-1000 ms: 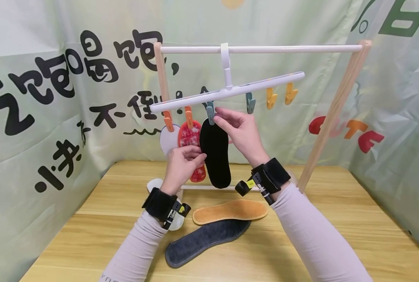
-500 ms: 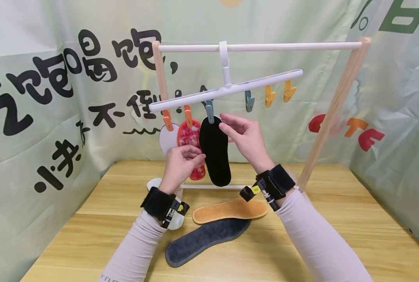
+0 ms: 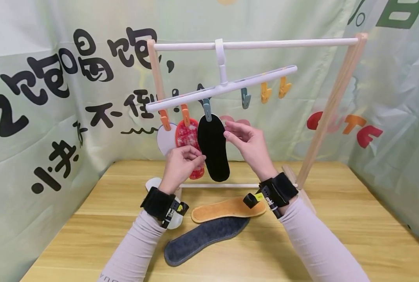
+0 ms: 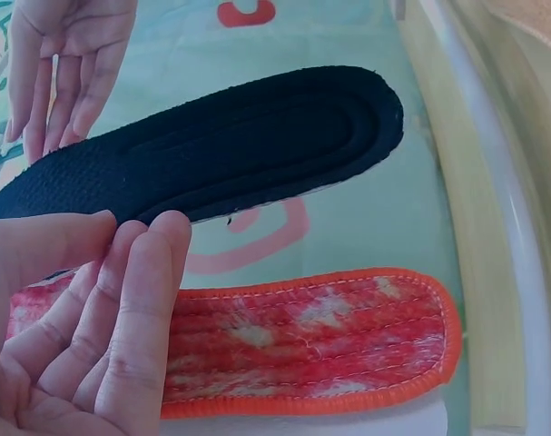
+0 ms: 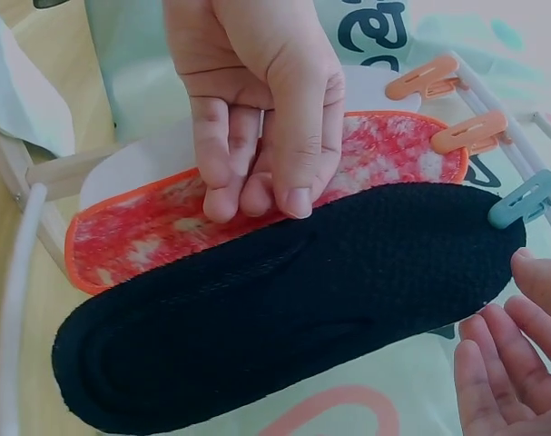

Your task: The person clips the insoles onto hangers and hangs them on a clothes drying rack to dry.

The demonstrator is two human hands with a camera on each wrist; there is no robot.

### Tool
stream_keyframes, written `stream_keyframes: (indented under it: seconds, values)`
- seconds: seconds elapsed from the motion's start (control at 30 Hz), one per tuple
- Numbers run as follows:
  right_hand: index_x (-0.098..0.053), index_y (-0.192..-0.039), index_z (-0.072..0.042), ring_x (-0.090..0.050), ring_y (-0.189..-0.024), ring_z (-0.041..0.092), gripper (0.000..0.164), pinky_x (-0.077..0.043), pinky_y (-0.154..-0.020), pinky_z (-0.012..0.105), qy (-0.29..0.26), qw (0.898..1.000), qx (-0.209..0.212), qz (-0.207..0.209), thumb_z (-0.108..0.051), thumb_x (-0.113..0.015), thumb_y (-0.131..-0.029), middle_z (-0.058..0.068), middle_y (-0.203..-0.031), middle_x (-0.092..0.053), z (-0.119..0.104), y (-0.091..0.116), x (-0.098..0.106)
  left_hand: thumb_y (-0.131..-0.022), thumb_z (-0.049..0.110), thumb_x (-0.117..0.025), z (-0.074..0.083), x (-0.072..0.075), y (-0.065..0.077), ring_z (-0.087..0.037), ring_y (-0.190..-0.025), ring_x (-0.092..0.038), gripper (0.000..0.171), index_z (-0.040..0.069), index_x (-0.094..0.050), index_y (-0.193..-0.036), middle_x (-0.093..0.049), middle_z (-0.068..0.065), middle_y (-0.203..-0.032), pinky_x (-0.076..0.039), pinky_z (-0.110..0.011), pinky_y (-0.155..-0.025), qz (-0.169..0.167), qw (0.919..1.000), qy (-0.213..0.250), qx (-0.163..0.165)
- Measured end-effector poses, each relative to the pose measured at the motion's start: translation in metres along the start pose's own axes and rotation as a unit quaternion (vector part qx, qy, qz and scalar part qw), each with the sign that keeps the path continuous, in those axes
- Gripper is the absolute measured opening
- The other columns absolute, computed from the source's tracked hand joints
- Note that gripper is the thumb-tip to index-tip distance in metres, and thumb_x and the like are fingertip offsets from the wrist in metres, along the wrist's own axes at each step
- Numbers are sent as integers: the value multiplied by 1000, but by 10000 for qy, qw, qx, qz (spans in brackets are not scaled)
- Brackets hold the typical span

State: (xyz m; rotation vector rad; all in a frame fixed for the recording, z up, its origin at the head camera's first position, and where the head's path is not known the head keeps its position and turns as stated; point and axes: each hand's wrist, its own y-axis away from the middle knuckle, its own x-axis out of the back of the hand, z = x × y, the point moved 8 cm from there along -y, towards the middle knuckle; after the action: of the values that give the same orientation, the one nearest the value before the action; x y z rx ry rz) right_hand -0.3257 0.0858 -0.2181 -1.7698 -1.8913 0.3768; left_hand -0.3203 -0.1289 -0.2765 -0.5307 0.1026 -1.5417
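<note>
black insole (image 3: 213, 152): 1 | pegs (image 3: 207, 110): 6 | left hand (image 3: 181, 164): at insole's edge, pinch unclear | right hand (image 3: 250, 147): spread

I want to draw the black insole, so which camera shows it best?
Right wrist: the black insole looks big and nearly whole, with its clip. Head shows it smaller; left wrist shows it partly behind the left hand.

The red insole (image 3: 188, 133) hangs just beyond the left hand (image 3: 184, 164), crowding the passage left of the black insole (image 3: 213, 150). Right of the right hand (image 3: 250, 143), open room runs beneath the bare teal clip (image 3: 245, 98) and yellow clips (image 3: 266, 93) to the slanting post (image 3: 331, 113). A low white rod (image 3: 220, 185) bars the far side near table level.
</note>
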Motion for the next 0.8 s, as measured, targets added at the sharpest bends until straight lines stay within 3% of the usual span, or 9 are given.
stream_keyframes:
  seconds: [0.3,0.63,0.8]
  values:
    - [-73,-138,-8,-73,-111,6,40,-57,-99,18,-140,9995,-266,31,-21,-78,-101,12,-138,-74,15,15,3,-94,10,-83,-1,-7,0,-46,-83,-80,13,0,-74,-92,-80,-20,-86,-67,-32,-69,-185,9998,-23,35]
    - [-72,-138,-7,-72,-111,7,40,-56,-95,16,-4,9985,-546,-103,-23,-78,-101,15,-136,-74,32,35,10,-95,13,-82,-2,-18,3,-33,-81,-82,12,2,-80,-100,-82,-17,-91,-66,-28,-72,-538,9982,-280,10]
    - [-73,-137,-9,-72,-108,4,38,-57,-94,16,161,9975,-638,-248,-22,-77,-102,16,-132,-75,39,44,12,-95,13,-83,-3,-24,5,-17,-74,-80,13,3,-80,-103,-82,-17,-91,-66,-30,-71,-709,9969,-346,64]
